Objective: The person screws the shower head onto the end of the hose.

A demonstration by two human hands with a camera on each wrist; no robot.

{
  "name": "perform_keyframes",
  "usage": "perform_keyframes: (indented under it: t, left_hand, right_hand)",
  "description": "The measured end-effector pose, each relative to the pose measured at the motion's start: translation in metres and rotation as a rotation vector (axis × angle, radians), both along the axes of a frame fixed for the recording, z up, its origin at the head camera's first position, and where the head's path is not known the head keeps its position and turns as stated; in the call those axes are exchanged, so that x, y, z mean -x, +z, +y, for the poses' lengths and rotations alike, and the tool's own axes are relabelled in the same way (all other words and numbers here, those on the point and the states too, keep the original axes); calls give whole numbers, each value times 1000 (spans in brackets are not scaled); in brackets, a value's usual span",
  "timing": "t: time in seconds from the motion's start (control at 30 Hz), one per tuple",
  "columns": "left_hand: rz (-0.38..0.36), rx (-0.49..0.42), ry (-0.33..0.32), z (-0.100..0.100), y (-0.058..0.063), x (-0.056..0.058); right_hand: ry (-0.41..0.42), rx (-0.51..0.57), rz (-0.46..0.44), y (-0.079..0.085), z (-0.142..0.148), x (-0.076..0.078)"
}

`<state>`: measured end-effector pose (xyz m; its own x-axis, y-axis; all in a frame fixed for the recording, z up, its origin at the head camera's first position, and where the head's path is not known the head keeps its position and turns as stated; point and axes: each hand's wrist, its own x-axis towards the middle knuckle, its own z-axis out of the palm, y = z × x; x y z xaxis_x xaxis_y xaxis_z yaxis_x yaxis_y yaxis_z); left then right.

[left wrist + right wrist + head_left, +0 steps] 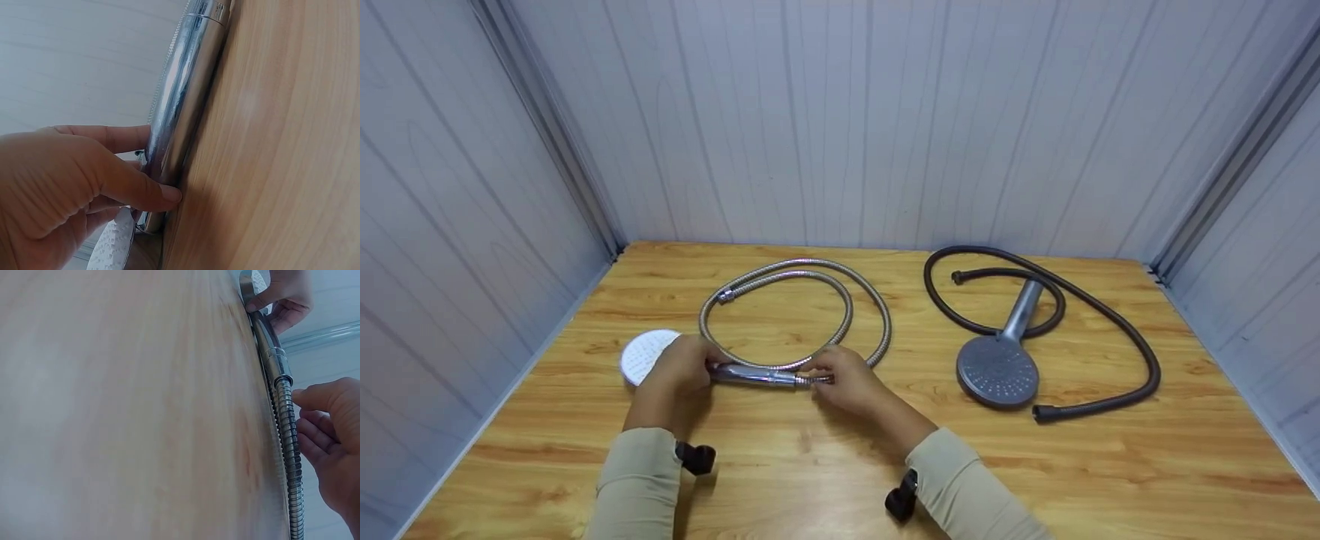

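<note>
A chrome handheld shower head (754,375) with a white spray face (647,356) lies on the wooden table. My left hand (682,367) grips its handle close to the spray face, thumb (169,194) on the near side and fingers partly hidden behind. A ribbed silver hose (289,439) runs from the handle's end. Beside that joint is my right hand (844,379), with one fingertip right at the hose's edge and the other fingers loosely bent (315,436). The hose passes in front of these fingers in the right wrist view.
Behind my hands the silver hose loops over the table, its free end fitting (725,295) inside the loop. A dark grey shower head (997,371) and a separate dark hose (1136,341) lie on the right. Pale panel walls (840,127) enclose the table's back and sides.
</note>
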<state>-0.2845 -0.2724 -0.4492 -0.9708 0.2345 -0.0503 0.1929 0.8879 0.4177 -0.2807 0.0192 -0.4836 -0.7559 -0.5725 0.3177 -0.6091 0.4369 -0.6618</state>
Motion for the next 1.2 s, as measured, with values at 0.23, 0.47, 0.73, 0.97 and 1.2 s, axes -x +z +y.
perform_keyframes:
  t: [0.23, 0.47, 0.73, 0.97, 1.2]
  left_hand:
    - [-10, -45, 5, 0, 3, -2]
    - [-64, -135, 65, 3, 5, -4]
    - [-33, -187, 70, 9, 9, -7]
    - [50, -220, 59, 16, 8, -9]
    - [142, -282, 37, 27, 10, -17]
  right_hand:
    - [-9, 50, -43, 2, 6, -2]
    - [-22, 50, -23, 5, 13, -4]
    - [-22, 48, -48, 5, 22, -6]
    - [-31, 105, -71, 7, 30, -11]
    - [-39, 147, -112, 14, 40, -16]
